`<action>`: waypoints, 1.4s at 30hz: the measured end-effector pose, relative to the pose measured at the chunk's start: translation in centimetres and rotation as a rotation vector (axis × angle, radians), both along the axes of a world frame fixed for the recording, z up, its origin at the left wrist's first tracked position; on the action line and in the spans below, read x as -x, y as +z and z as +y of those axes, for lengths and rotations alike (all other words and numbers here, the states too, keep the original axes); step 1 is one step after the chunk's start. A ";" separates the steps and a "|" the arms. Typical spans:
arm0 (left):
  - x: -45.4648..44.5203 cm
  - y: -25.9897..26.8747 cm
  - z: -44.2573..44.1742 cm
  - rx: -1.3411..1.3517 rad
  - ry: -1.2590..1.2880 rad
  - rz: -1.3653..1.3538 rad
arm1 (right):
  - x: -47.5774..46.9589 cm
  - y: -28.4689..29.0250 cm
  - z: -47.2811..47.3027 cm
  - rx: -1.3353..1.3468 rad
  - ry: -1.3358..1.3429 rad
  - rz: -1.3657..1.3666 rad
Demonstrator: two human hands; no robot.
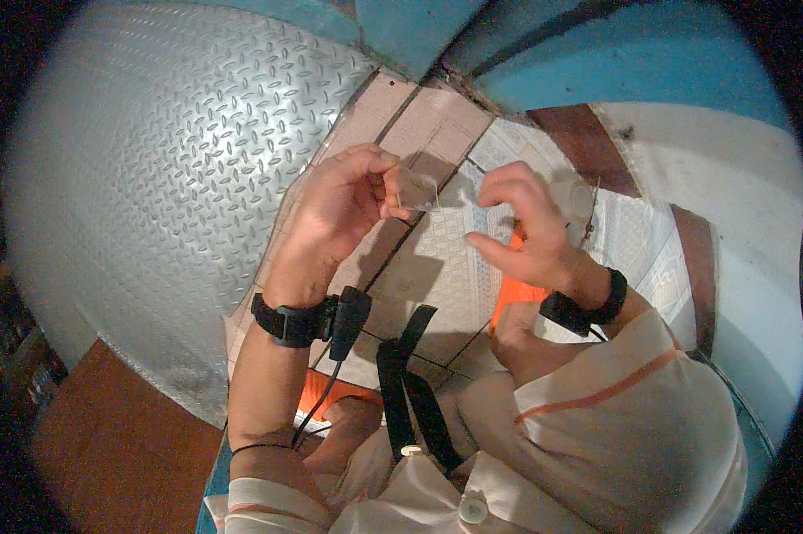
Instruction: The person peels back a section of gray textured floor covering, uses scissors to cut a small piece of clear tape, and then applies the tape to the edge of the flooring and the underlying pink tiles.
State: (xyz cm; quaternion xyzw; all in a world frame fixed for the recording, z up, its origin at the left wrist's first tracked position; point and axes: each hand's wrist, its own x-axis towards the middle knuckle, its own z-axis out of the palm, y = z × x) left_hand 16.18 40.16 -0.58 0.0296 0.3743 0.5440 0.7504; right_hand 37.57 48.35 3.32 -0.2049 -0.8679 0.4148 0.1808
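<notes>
My left hand (351,200) pinches a small, clear, squarish piece (417,191) between thumb and fingers, at its left edge. The piece looks like glass or plastic; which one, I cannot tell. Across a small gap to the right, my right hand (525,223) is curled, thumb and fingers apart, and I see nothing held in it. Just beyond that hand lie a translucent item (575,197) and a thin metal tool (591,217), both partly hidden. Each wrist wears a black strap with a device on it.
Diamond-plate sheet metal (228,133) spreads at the left. Below my hands is a tile-patterned surface (434,253). Orange material (516,294) shows under my right arm. Blue panels (615,73) rise at the back. Black straps (401,394) hang before my chest. Reddish-brown flooring (128,434) lies lower left.
</notes>
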 end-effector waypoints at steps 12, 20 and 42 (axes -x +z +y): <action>-0.9 0.7 0.0 0.158 0.041 -0.123 | 2.6 -2.0 0.0 -0.241 0.044 0.038; -0.8 -0.7 -0.5 0.175 -0.045 -0.343 | 2.3 -1.9 -0.4 0.621 -0.200 -0.045; -4.0 1.8 -0.7 -0.436 -0.130 1.005 | 1.4 -1.4 1.3 1.395 -0.283 0.018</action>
